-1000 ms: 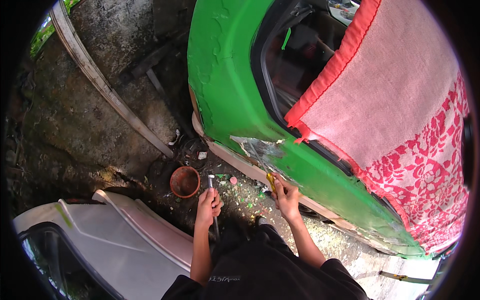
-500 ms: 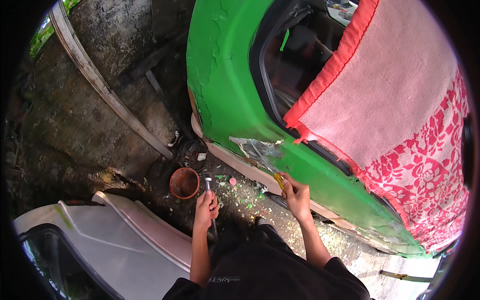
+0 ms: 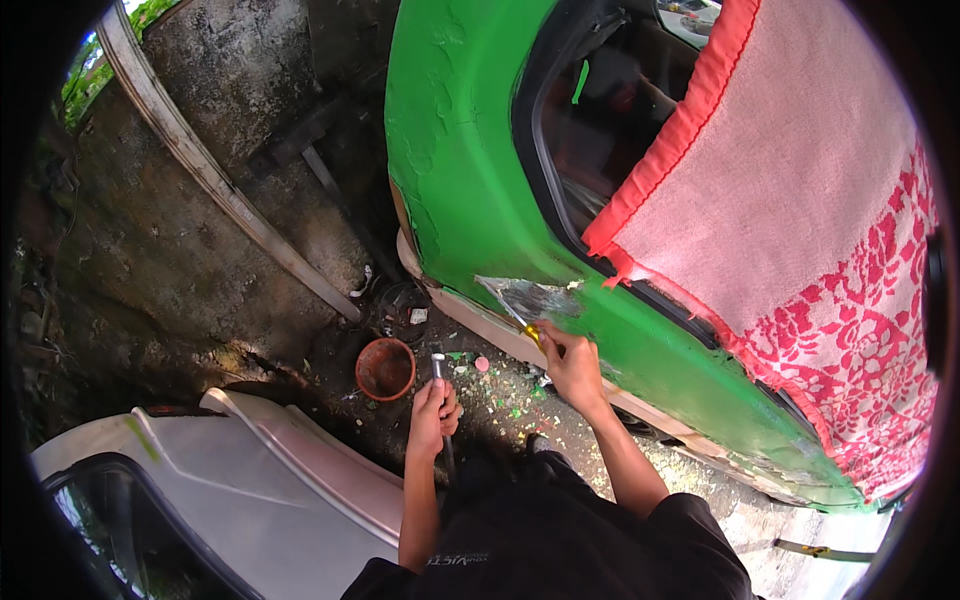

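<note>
Screwdriver (image 3: 530, 331) up at the patch (image 3: 548, 298), tip by its left end, contact too small to call! Right hand (image 3: 574, 373) clamps it by the yellow end, just below the patch; left hand (image 3: 432, 413), well apart, grips a rod (image 3: 438, 367) below and left of the patch. Good technique, I'd judge: shaft shallow to the green car (image 3: 470, 190), light pressure, edging along the patch's rim.

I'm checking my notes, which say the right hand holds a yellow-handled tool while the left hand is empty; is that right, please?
Not quite: the left hand is not empty; the head view shows it gripping a metal tool. The right hand does hold the yellow-handled tool.
</note>
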The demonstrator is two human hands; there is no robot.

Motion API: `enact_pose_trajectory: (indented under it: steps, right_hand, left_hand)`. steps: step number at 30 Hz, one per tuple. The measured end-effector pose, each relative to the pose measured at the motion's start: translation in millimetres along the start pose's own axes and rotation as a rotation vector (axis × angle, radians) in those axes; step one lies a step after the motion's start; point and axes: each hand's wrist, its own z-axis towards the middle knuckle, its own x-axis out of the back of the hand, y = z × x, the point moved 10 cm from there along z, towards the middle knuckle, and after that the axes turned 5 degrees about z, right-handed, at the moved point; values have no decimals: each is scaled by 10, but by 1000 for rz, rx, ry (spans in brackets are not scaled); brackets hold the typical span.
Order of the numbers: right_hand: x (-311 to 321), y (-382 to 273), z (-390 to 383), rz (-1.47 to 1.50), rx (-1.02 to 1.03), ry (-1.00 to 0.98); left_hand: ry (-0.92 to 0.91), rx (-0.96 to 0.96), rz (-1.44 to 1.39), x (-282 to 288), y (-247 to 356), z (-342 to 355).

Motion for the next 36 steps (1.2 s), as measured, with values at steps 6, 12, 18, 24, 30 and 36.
enact_pose_trajectory:
  steps: [6,12,18,24,30,36]
  right_hand:
    - [635,-229,-313,12,-2,89]
    - [251,-98,-127,33,0,63]
    - [410,-194,-322,-2,-51,117]
    - [500,-151,-298,16,-85,128]
    - [353,385,-549,303,-310,77]
    - [89,438,-437,329,-170,128]
  left_hand:
    - [55,3,-38,164,-29,-58]
    - [12,12,-40,160,13,32]
    - [-2,1,-38,226,106,40]
    - [-7,43,-12,325,69,76]
    - [-68,78,25,204,11,165]
    - [-111,76,40,147,65,169]
